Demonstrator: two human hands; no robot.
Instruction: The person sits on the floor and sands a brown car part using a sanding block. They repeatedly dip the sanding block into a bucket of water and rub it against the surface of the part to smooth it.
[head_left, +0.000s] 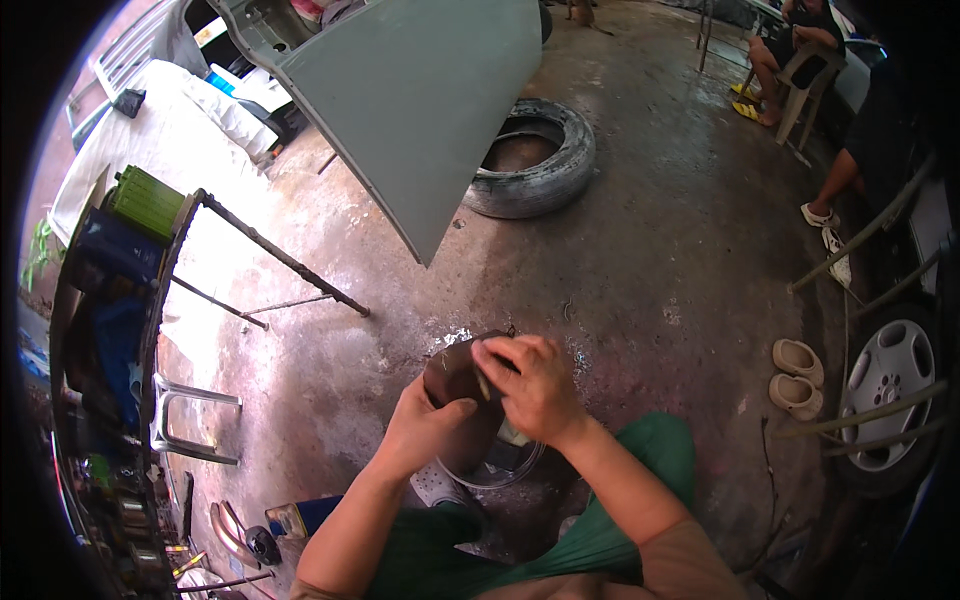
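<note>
Holding a dark brown pad (452, 372) w/ both hands, low in the middle of the view, right over the wet concrete floor (640, 250). Left hand (425, 425) is wrapped round the pad from underneath, thumb up on its near side. Right hand (535, 385) is closed over the top right end, fingers curled across it, and there's a small pale bit pinched btw the fingers, can't tell what it is. Pad sits btw the two hands, tilted a little, not touching the floor.

Just below the hands there's a round metal-rimmed thing (500, 465), partly hidden by the wrists, so idk exactly what it is. The person's knees in green trousers (640, 500) are at the bottom edge.

Further out on the floor: a big grey car panel (420, 100) leans across the top of the view, w/ an old tyre (530, 160) lying flat just to the right of it, its lower edge near the panel's tip. On the left edge a cluttered workbench (110, 300) w/ a green box (145, 200) at its far end. Pair of beige slippers (797, 375) on the right side of the floor, next to a wheel w/ a silver hubcap (885, 385). Someone sits on a plastic chair (810, 80) in the top right corner, well apart from the hands.
</note>
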